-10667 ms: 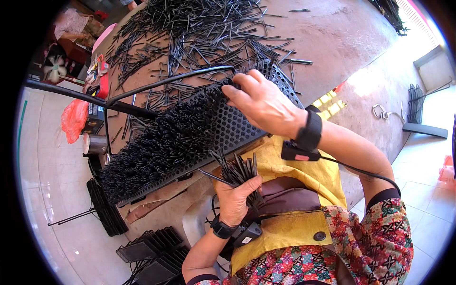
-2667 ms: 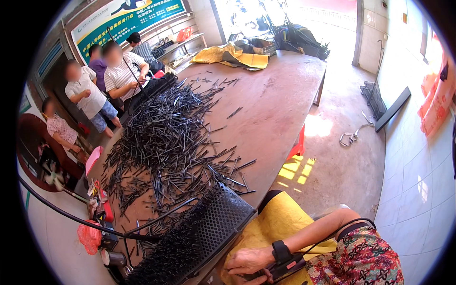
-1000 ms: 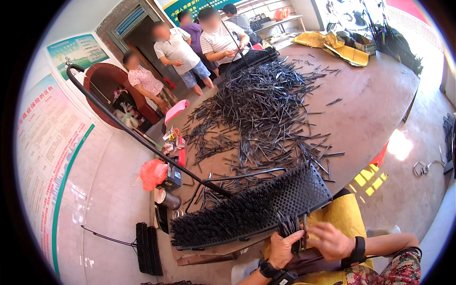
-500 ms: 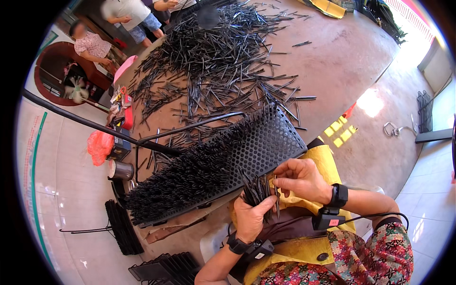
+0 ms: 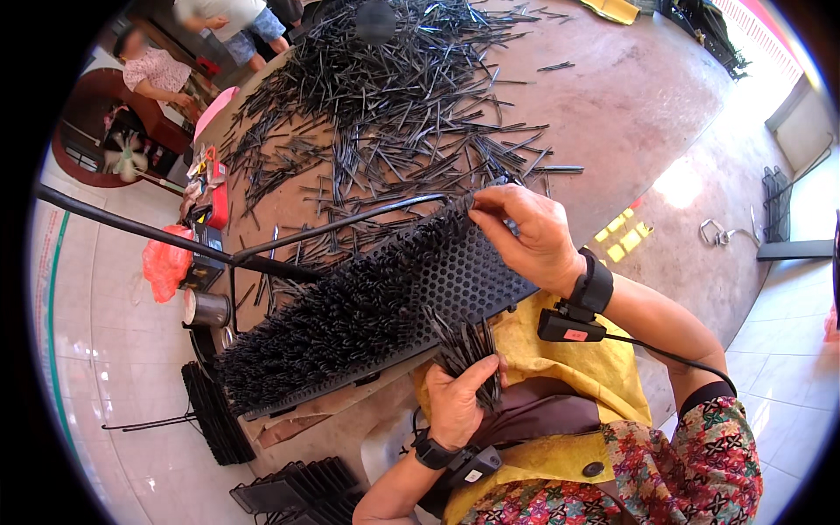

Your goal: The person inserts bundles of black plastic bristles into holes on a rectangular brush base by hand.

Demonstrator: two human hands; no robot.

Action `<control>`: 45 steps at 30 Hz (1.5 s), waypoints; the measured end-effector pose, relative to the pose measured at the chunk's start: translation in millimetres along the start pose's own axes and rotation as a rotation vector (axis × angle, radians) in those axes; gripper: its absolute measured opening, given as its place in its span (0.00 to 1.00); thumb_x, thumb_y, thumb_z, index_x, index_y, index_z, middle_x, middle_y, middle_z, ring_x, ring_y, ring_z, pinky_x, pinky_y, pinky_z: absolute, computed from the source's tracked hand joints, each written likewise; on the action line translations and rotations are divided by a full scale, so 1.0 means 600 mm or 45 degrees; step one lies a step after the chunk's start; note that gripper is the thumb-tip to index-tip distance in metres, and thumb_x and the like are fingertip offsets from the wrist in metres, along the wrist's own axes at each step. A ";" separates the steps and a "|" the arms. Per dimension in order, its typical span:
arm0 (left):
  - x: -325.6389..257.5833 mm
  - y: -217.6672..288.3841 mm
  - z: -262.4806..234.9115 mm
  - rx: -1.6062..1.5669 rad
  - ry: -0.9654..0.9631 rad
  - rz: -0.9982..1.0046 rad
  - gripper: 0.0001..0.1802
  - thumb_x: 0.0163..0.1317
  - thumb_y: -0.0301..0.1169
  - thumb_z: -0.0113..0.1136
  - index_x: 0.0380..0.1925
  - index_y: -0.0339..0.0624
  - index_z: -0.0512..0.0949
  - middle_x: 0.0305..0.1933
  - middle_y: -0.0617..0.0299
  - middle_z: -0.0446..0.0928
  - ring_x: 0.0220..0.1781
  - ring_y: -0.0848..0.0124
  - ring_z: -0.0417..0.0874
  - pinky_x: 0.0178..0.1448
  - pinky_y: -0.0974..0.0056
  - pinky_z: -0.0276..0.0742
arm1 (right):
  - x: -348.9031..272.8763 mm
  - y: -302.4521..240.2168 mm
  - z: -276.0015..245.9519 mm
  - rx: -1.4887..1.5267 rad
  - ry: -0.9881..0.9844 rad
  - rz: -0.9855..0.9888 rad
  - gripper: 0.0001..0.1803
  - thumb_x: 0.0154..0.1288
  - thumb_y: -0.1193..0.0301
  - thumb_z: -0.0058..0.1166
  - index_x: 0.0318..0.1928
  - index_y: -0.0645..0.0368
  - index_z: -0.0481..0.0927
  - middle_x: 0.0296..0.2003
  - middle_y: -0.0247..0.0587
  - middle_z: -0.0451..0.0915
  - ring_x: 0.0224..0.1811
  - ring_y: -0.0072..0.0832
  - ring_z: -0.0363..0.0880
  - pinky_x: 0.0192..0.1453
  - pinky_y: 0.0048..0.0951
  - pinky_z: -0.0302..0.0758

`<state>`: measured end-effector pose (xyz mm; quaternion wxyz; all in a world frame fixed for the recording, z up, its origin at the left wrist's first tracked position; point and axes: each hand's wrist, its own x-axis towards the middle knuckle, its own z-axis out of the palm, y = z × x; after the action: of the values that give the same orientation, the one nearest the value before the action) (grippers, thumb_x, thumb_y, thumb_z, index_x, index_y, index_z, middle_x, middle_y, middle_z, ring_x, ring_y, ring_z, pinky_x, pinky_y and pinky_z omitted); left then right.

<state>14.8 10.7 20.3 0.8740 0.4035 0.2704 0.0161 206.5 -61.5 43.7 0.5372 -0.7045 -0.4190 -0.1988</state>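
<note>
A long black perforated board point(image 5: 455, 278) lies tilted before me, its left part packed with upright black strips point(image 5: 324, 319) and its right part showing bare holes. Below its near edge, my left hand point(image 5: 459, 407) is closed round a bundle of thin black strips point(image 5: 464, 346) that fan upward. At the board's far right corner, my right hand point(image 5: 529, 232) pinches thumb and forefinger together beside the last row of set strips. A black strip is in that pinch, mostly hidden by the fingertips.
A big heap of loose black strips point(image 5: 385, 79) covers the brown table point(image 5: 604, 96). A black metal bar point(image 5: 157, 223) crosses at left, near a red plastic bag point(image 5: 166, 267) and a metal can point(image 5: 206, 308). Black racks point(image 5: 297, 490) stand below. People stand at the far left.
My right hand has gone from the bundle up to the board's far right corner with a strip. The left hand keeps the bundle, and the view has shifted slightly.
</note>
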 end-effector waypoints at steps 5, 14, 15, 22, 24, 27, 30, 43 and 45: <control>0.000 0.004 0.006 0.054 0.081 0.049 0.10 0.54 0.18 0.56 0.38 0.33 0.73 0.29 0.53 0.78 0.25 0.67 0.78 0.30 0.66 0.76 | 0.003 0.019 0.017 -0.026 -0.173 -0.195 0.11 0.51 0.81 0.58 0.37 0.65 0.75 0.26 0.45 0.75 0.27 0.40 0.75 0.29 0.34 0.72; -0.001 -0.001 0.006 -0.015 0.123 0.086 0.09 0.53 0.17 0.59 0.36 0.34 0.75 0.29 0.56 0.79 0.27 0.69 0.81 0.31 0.68 0.79 | 0.011 0.001 0.012 -0.369 -0.675 -0.098 0.17 0.56 0.74 0.54 0.47 0.64 0.72 0.20 0.46 0.73 0.23 0.44 0.74 0.26 0.40 0.70; -0.001 -0.001 0.006 -0.014 0.115 0.091 0.10 0.53 0.16 0.59 0.36 0.33 0.75 0.29 0.56 0.79 0.28 0.69 0.81 0.31 0.68 0.79 | 0.012 0.002 0.012 -0.332 -0.626 -0.120 0.13 0.55 0.74 0.54 0.42 0.65 0.73 0.19 0.48 0.73 0.23 0.47 0.74 0.26 0.41 0.69; -0.010 -0.004 0.007 0.092 0.110 0.081 0.11 0.53 0.16 0.58 0.36 0.35 0.73 0.31 0.52 0.78 0.27 0.66 0.80 0.31 0.66 0.78 | 0.059 0.004 0.033 -0.143 -0.611 -0.124 0.05 0.51 0.78 0.50 0.25 0.65 0.69 0.16 0.54 0.71 0.22 0.52 0.73 0.25 0.43 0.69; -0.008 -0.008 0.006 0.072 0.095 0.092 0.10 0.53 0.16 0.58 0.36 0.35 0.73 0.31 0.52 0.78 0.27 0.66 0.80 0.32 0.66 0.78 | 0.066 0.005 0.032 -0.130 -0.650 -0.118 0.04 0.49 0.78 0.51 0.24 0.66 0.71 0.16 0.55 0.71 0.23 0.52 0.74 0.26 0.43 0.70; -0.011 -0.004 0.008 0.057 0.093 0.083 0.10 0.53 0.16 0.58 0.36 0.34 0.73 0.31 0.52 0.78 0.28 0.66 0.80 0.32 0.65 0.79 | 0.060 0.002 0.015 -0.152 -0.704 -0.077 0.04 0.48 0.77 0.52 0.24 0.66 0.73 0.17 0.55 0.72 0.25 0.51 0.75 0.28 0.42 0.71; -0.012 -0.004 0.007 0.031 0.109 0.098 0.11 0.52 0.16 0.58 0.36 0.34 0.73 0.31 0.52 0.78 0.29 0.65 0.80 0.32 0.64 0.79 | 0.036 0.015 0.018 -0.224 -0.666 0.117 0.07 0.51 0.74 0.55 0.29 0.67 0.75 0.17 0.54 0.73 0.26 0.50 0.76 0.28 0.42 0.71; -0.011 0.008 0.011 0.001 0.134 0.143 0.10 0.52 0.16 0.59 0.35 0.33 0.74 0.31 0.52 0.79 0.29 0.67 0.81 0.32 0.66 0.78 | 0.081 -0.024 -0.024 -0.351 -0.784 -0.280 0.03 0.42 0.78 0.53 0.20 0.63 0.73 0.15 0.48 0.72 0.21 0.46 0.76 0.26 0.41 0.72; -0.012 0.013 0.010 -0.009 0.136 0.161 0.10 0.52 0.16 0.59 0.35 0.33 0.74 0.31 0.53 0.78 0.30 0.67 0.81 0.32 0.66 0.78 | 0.062 -0.049 -0.048 -0.031 -0.701 0.222 0.09 0.47 0.74 0.58 0.29 0.67 0.77 0.19 0.51 0.76 0.24 0.46 0.78 0.27 0.36 0.73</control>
<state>13.4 10.2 32.4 0.8570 0.4151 0.2907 0.0936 208.9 -71.8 97.7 0.4101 -0.7716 -0.4845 0.0418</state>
